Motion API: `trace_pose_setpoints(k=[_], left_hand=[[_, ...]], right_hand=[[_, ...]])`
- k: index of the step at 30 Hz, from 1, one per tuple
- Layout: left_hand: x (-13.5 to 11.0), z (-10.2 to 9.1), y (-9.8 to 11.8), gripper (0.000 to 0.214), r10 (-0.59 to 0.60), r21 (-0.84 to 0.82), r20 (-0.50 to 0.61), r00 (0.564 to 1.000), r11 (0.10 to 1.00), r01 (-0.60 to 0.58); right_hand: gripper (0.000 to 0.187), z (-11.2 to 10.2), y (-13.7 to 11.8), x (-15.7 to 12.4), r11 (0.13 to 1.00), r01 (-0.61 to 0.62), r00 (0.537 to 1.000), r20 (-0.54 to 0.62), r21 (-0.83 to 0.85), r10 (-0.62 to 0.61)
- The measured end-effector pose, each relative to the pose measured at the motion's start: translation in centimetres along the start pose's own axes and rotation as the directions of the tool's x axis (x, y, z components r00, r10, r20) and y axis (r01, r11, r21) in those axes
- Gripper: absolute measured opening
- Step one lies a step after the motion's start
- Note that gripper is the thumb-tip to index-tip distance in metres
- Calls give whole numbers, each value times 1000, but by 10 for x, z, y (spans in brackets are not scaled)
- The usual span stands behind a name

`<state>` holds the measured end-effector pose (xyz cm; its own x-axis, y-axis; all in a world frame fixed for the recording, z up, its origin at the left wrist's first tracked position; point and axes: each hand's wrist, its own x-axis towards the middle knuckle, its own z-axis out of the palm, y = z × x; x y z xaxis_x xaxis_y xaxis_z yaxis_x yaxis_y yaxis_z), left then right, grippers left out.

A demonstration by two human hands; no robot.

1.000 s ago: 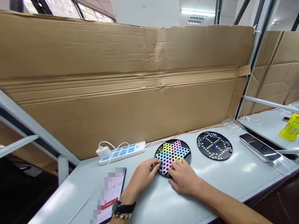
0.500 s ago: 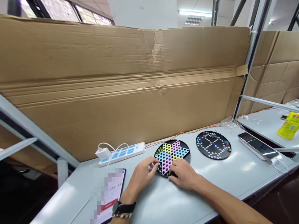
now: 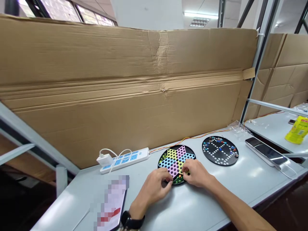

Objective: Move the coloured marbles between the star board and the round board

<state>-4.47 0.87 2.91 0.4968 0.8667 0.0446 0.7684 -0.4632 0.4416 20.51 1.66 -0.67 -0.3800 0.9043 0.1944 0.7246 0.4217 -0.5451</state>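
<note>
A round black game board (image 3: 176, 158) with a star of yellow, pink and blue hole fields lies on the grey table (image 3: 216, 192). Small coloured marbles (image 3: 178, 179) sit along its near rim. My left hand (image 3: 155, 187) rests at the board's near left edge, fingers curled in a pinch on the rim. My right hand (image 3: 196, 173) is over the board's near right part, fingers bent and pressed together on the board; anything held is hidden.
A second black round board (image 3: 220, 150) with marbles lies to the right. A white power strip (image 3: 122, 158) with a charger sits to the left, a phone (image 3: 113, 202) near me, another device (image 3: 266, 151) far right. A cardboard wall (image 3: 132, 89) stands behind.
Both hands shifted right along the board's near edge. My left hand moved from the left rim to the near rim; my right hand rose onto the board's right part.
</note>
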Motion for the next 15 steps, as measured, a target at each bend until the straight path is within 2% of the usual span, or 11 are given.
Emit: trace_pose_setpoints(k=[6, 11, 15], left_hand=[[-1, -1, 10, 36, 5, 49, 83, 996, 999, -10], [0, 1, 12, 38, -13, 40, 106, 994, 999, 9], [1, 2, 14, 37, -25, 39, 103, 994, 999, 21]], right_hand=[[21, -7, -5, 3, 1000, 10, 994, 104, 28, -13], [27, -12, -10, 5, 1000, -5, 982, 191, 16, 2], [29, -16, -14, 4, 1000, -8, 976, 219, -8, 9]])
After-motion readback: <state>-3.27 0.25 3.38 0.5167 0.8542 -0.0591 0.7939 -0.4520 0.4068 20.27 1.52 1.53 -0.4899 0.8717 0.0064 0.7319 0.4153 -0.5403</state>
